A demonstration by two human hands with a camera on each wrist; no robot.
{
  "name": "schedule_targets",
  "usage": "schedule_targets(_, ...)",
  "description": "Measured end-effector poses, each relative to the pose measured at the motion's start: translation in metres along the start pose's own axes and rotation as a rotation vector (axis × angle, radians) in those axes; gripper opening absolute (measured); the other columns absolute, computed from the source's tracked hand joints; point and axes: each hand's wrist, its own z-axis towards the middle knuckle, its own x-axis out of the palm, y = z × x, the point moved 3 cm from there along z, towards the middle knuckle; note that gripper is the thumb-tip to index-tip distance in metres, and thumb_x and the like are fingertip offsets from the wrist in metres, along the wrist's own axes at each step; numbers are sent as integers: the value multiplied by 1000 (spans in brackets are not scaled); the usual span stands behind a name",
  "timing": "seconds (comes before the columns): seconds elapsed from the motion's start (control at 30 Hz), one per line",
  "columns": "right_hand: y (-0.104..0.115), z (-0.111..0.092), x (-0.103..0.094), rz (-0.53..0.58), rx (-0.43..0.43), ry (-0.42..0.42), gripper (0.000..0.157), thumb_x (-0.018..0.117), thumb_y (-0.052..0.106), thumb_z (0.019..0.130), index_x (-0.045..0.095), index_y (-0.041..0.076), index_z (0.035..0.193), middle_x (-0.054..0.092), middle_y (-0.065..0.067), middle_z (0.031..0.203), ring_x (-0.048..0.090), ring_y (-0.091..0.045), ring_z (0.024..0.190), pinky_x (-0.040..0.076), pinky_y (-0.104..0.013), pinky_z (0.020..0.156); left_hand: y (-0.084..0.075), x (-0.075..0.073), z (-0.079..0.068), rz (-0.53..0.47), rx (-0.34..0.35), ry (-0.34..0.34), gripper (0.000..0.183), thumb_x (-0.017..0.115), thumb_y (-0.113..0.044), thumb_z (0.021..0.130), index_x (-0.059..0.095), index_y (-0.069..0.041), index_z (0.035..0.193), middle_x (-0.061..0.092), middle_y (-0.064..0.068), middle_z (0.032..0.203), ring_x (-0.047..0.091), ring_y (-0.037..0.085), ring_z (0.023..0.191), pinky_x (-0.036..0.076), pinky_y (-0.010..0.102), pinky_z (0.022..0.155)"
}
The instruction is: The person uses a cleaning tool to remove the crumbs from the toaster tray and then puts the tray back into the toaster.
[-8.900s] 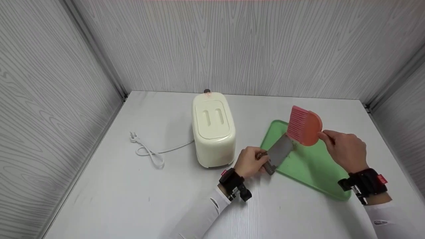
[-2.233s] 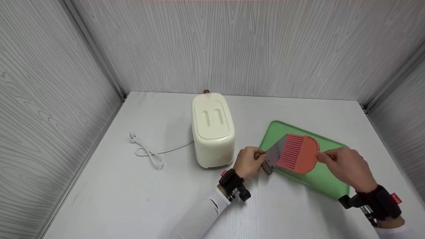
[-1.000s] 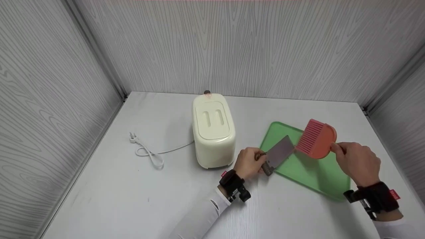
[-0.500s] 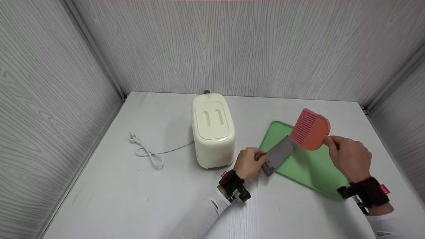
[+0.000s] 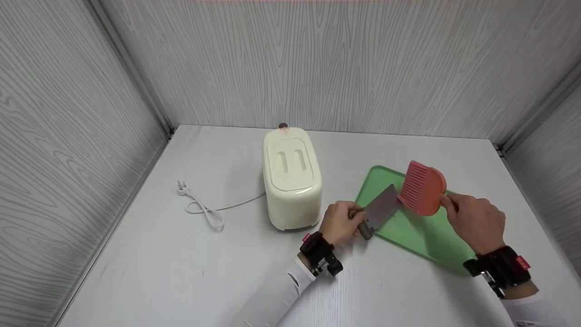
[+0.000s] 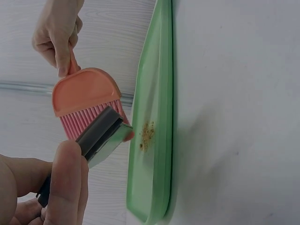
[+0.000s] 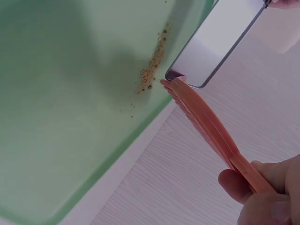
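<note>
My left hand [image 5: 339, 222] pinches the dark end strip of a thin metal crumb tray [image 5: 382, 208], which slants over the left edge of a green tray [image 5: 435, 240]. By its orange handle, my right hand [image 5: 479, 221] grips a small brush [image 5: 422, 188] with pink bristles. The bristle tips meet the far end of the crumb tray, as the right wrist view shows from the side. Brown crumbs [image 7: 153, 68] lie in a streak on the green tray, just beside that end; the left wrist view shows the same crumbs [image 6: 146, 136] below it.
A cream toaster [image 5: 292, 181] with a lid on top stands left of the green tray. Its white cord [image 5: 240, 203] runs left to a loose plug [image 5: 182, 188]. Wood-grain panels [image 5: 345, 68] close off the back and both sides.
The brush lay across the crumb tray two seconds ago, then went off its far end, up, and down again to that end. The left hand keeps its hold in place.
</note>
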Motion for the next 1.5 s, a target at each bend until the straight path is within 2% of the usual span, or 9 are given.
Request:
schedule_targets(0.03, -1, -1, -1, -4, -1, 3, 47, 69, 27, 101, 48, 18, 60, 32, 7, 50, 31, -14, 46, 17, -27, 40, 0, 0, 0, 4, 4, 1, 14, 69, -14, 99, 78, -4, 104, 67, -3, 65, 72, 28, 57, 57, 23, 46)
schedule_targets(0.17, -4, -5, -6, -10, -10, 14, 47, 70, 25, 101, 49, 17, 60, 32, 7, 51, 31, -14, 46, 18, -27, 39, 0, 0, 1, 4, -9, 0, 14, 69, -14, 99, 78, -4, 102, 67, -4, 66, 72, 27, 56, 56, 23, 45)
schedule_targets(0.3, -8, -7, -15, 6, 20, 41, 35, 68, 25, 102, 65, 12, 69, 35, 6, 51, 33, -14, 47, 20, -27, 40, 1, 1, 1, 2, -15, -5, 13, 70, -14, 99, 78, -4, 101, 67, -4, 65, 71, 25, 55, 56, 23, 45)
schedule_targets(0.43, -11, -9, -24, 51, 61, 65, 30, 66, 29, 103, 79, 5, 91, 40, 4, 53, 36, -15, 49, 22, -27, 40, 2, 1, 1, 7, -8, -8, 12, 71, -13, 98, 77, -3, 100, 66, -4, 65, 71, 24, 55, 56, 23, 44)
schedule_targets(0.53, -10, -11, -28, 91, 85, 95, 37, 64, 35, 104, 79, 2, 111, 41, 3, 54, 37, -15, 51, 22, -27, 40, 1, 2, 1, 14, -3, -6, 12, 71, -12, 98, 77, -2, 100, 67, -3, 66, 71, 24, 54, 56, 23, 44)
schedule_targets(0.6, -6, -13, -29, 104, 87, 113, 41, 64, 38, 104, 78, 1, 115, 40, 4, 54, 36, -14, 51, 22, -26, 40, 1, 2, 1, 18, 2, -5, 12, 71, -12, 98, 77, -2, 100, 68, -2, 67, 70, 23, 54, 56, 23, 44)
schedule_targets(0.93, 20, -15, -27, 72, -28, 99, 26, 70, 33, 100, 80, 15, 84, 27, 13, 52, 25, -6, 48, 15, -22, 42, 2, 2, 1, 30, 15, -9, 12, 71, -12, 98, 78, -2, 101, 67, -4, 68, 71, 23, 55, 56, 22, 44)
schedule_targets(1.17, 27, -17, -21, 35, -83, 94, 43, 73, 32, 99, 58, 25, 59, 24, 15, 52, 22, -4, 48, 11, -21, 43, 1, 1, 1, 31, 24, -10, 13, 70, -12, 98, 78, -2, 104, 69, -2, 69, 69, 20, 53, 55, 22, 44)
schedule_targets(1.5, 32, -14, -18, -31, -126, 47, 44, 74, 26, 97, 54, 22, 58, 26, 12, 53, 25, -8, 49, 11, -24, 43, 1, 1, 1, 33, 19, -19, 13, 71, -11, 98, 78, -2, 103, 69, -1, 69, 69, 18, 51, 56, 22, 44)
